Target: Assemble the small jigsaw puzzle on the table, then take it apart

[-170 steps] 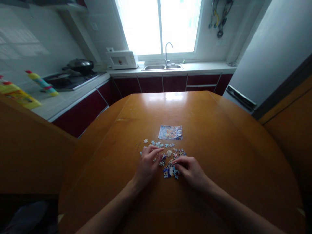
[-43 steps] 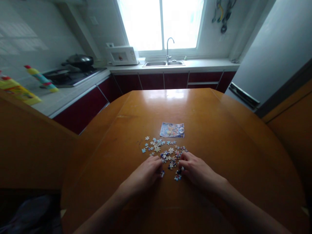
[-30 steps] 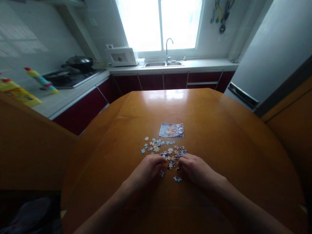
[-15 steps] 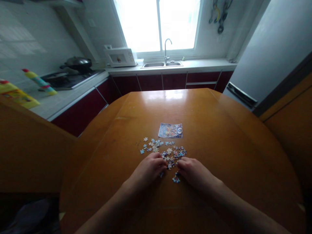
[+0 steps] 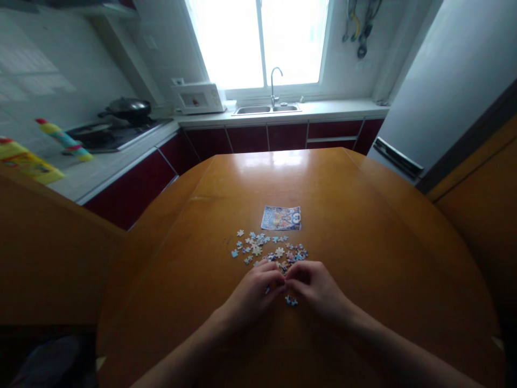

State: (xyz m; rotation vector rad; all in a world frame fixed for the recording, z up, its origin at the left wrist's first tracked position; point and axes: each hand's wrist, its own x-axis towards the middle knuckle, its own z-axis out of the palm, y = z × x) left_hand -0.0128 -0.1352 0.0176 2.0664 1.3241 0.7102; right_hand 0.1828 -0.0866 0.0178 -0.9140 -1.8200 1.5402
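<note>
My left hand (image 5: 260, 284) and my right hand (image 5: 317, 283) meet fingertip to fingertip over the near side of a spread of small jigsaw pieces (image 5: 257, 250). Both are closed in a pinch; whatever lies between the fingertips is too small and covered to make out. Just below the fingertips, a small cluster of pieces (image 5: 291, 300) lies on the table. A bluish piece (image 5: 267, 289) shows partly beneath my left hand. Beyond the loose pieces lies a colourful picture sheet (image 5: 281, 218), flat on the wood. My fingers hide some pieces.
The brown wooden table (image 5: 226, 188) has a rounded outline. Past its far edge are a counter with a sink (image 5: 258, 110), a faucet and a microwave (image 5: 197, 99). A stove with a lidded pan (image 5: 128, 108) stands left, a fridge (image 5: 436, 91) right.
My right hand has moved left and my left hand slightly right, so their fingertips now meet. More loose pieces show beside my left hand. The camera view has shifted slightly.
</note>
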